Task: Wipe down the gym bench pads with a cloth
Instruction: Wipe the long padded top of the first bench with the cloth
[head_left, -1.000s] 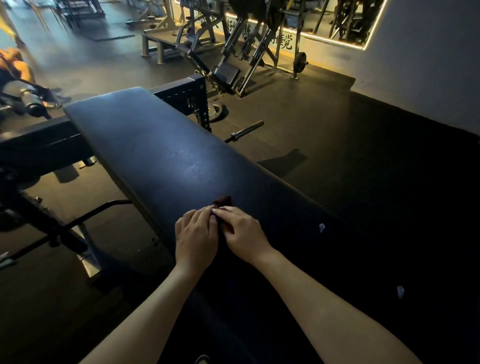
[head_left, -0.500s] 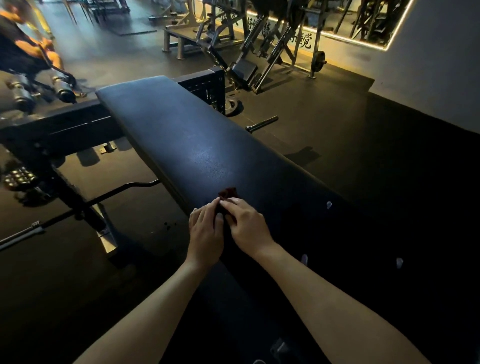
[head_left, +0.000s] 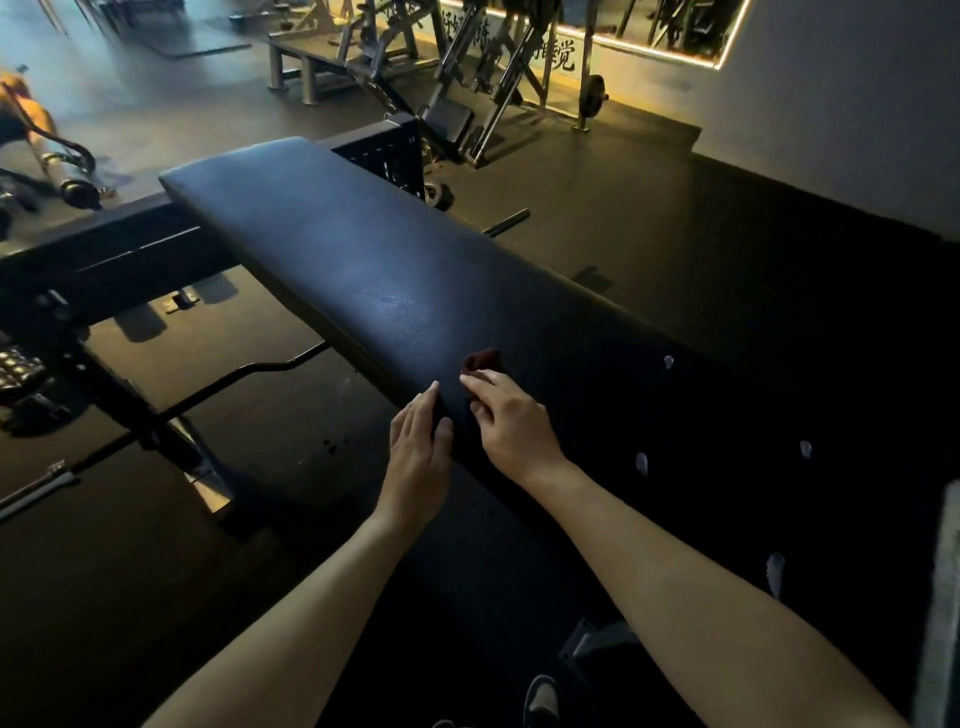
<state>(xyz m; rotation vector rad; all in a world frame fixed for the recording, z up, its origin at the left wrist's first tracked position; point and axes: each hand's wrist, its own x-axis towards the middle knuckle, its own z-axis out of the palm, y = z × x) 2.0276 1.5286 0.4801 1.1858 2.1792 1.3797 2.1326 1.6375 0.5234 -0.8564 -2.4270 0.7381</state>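
A long black bench pad runs from the upper left toward the lower right. A small dark red cloth lies on it, mostly hidden under my right hand. That hand rests on top of the cloth with its fingers over it, pressing it to the pad. My left hand lies flat with straight fingers on the pad's near left edge, a small gap away from the right hand and holding nothing.
A black steel frame and a bent bar stand left of the bench. Weight machines fill the back by a lit mirror. A short bar lies on the dark floor on the right. My shoe shows at the bottom.
My hands were pressed together over the cloth; now the left hand has drawn apart to the pad's left edge. The right hand stays on the cloth. The view has shifted.
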